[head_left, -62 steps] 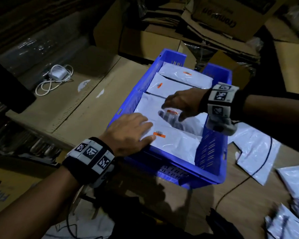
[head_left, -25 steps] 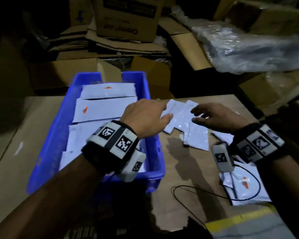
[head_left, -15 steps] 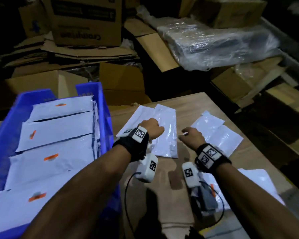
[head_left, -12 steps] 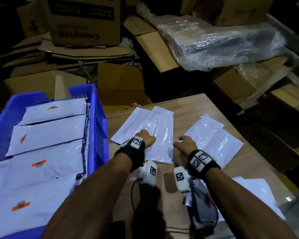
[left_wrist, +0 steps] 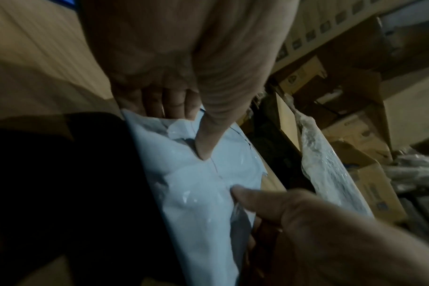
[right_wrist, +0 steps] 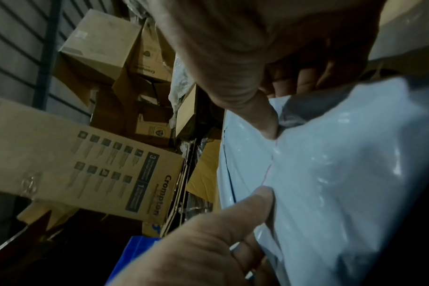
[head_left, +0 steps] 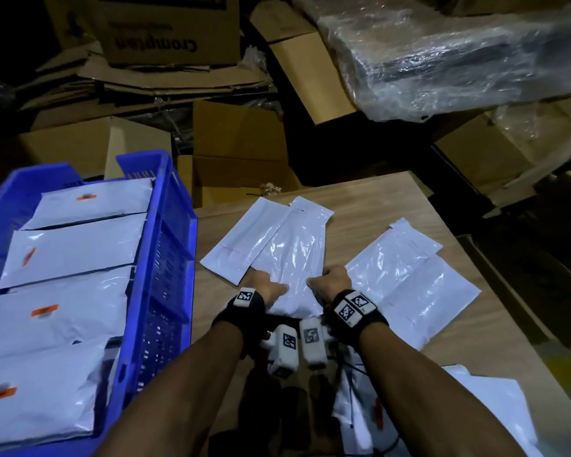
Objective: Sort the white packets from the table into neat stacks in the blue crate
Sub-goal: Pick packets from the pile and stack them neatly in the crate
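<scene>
1. Both hands gripped the near end of one white packet (head_left: 292, 258) on the wooden table (head_left: 370, 199); my left hand (head_left: 267, 289) held its left corner and my right hand (head_left: 331, 283) its right corner.
2. Left wrist view: my left thumb (left_wrist: 206, 139) pressed down on the packet's top face with the fingers (left_wrist: 169, 104) curled beneath its edge; the right thumb pressed the same face from the other side.
3. Right wrist view: my right thumb (right_wrist: 262, 120) lay on the glossy plastic, fingers tucked under the edge, so each hand pinched the packet.
4. Under the held packet, a second packet (head_left: 241, 239) lay partly covered, fanned out to its left.
5. To the right, apart from these, two overlapping packets (head_left: 409, 278) lay flat on the table; more packets (head_left: 495, 404) lay near my right forearm.
6. To the left, just beside the table packets, stood the blue crate (head_left: 172, 258), holding white packets (head_left: 76, 245) in an overlapping row, each with a small orange mark.
7. Beyond the table, cardboard boxes (head_left: 165, 31) and a plastic-wrapped bundle (head_left: 442, 57) were piled.
</scene>
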`<state>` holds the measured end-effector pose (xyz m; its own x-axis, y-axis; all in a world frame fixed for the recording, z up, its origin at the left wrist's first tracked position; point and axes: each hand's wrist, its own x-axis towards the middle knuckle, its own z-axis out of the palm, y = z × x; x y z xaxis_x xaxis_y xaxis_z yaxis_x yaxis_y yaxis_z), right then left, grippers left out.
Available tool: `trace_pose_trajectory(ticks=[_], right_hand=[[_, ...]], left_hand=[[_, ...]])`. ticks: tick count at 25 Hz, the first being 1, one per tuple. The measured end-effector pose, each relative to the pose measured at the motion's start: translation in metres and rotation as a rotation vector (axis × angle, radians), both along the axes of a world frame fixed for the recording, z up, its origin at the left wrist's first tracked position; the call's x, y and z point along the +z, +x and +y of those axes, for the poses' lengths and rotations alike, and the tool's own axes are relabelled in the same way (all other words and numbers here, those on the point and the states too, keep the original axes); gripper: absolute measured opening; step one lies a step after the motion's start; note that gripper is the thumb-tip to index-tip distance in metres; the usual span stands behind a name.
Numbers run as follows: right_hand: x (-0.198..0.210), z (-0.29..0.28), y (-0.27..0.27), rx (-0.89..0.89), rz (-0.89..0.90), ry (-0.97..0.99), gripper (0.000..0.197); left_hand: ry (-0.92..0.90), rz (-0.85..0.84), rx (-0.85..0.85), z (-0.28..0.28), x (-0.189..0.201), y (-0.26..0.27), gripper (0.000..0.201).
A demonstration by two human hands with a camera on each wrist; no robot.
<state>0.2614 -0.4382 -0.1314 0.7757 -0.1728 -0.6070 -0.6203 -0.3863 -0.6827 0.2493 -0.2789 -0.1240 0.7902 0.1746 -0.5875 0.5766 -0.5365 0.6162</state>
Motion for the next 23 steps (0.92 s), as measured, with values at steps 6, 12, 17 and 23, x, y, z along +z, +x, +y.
trace_pose_trajectory(ticks=[6, 12, 17, 23], right_hand=[[0.034, -0.010, -0.009, -0.054, -0.094, 0.125, 0.031], [0.088, -0.013, -0.017, -0.133, -0.286, 0.553, 0.047], [0.121, -0.011, -0.014, -0.264, -0.391, 0.848, 0.034], [0.121, -0.017, -0.014, -0.579, -0.499, 0.751, 0.021]], left_hand=[[-0.338, -0.157, 0.134, 0.000, 0.030, -0.004, 0.023], [-0.059, -0.622, -0.087, -0.007, 0.081, -0.009, 0.021], [0.214, -0.955, -0.433, -0.009, 0.097, -0.022, 0.040], [0.193, -0.904, -0.662, -0.002, 0.092, -0.036, 0.034]])
